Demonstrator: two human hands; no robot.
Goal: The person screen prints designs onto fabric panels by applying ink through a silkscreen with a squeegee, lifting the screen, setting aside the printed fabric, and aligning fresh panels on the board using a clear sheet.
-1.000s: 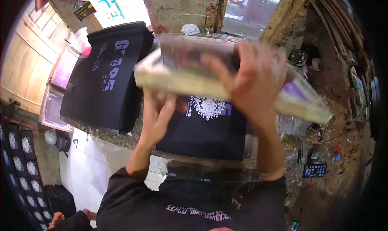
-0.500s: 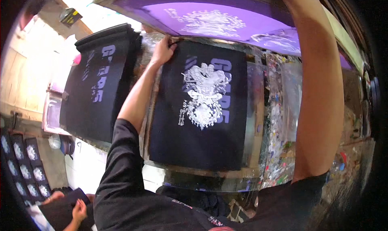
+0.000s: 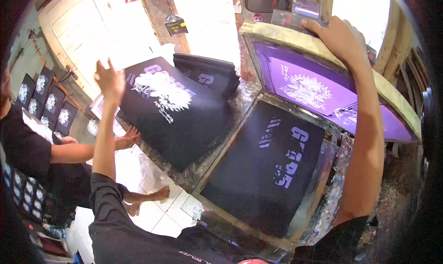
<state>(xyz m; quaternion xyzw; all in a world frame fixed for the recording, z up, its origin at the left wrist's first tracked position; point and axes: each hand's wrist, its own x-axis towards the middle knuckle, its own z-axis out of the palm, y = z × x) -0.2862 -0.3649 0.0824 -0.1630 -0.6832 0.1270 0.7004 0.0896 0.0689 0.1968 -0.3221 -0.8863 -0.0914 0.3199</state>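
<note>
My right hand [image 3: 339,40] is closed over the top of a wooden-framed printing screen [image 3: 385,86], which stands tilted up at its far side. White artwork shows on its purple mesh. Below it, a black fabric panel [image 3: 254,171] with purple lettering lies flat on the printing board [image 3: 203,183]. To the left, another black panel [image 3: 184,134] carries a white ornate print over purple. My left hand [image 3: 110,81] is raised by that panel's left corner, fingers apart, holding nothing. Behind it, more black panels [image 3: 207,74] are stacked.
At the left, a co-worker's hand [image 3: 128,138] reaches to the near-left edge of the white-printed panel. Printed black pieces [image 3: 50,102] hang in rows beyond the co-worker. Dried ink splatters cover the bench [image 3: 325,208] on the right. White floor tiles [image 3: 173,218] show below.
The white-printed panel has moved off the board to the left, and my left hand has let go of it. A purple-lettered panel now shows on the board. The view has turned left.
</note>
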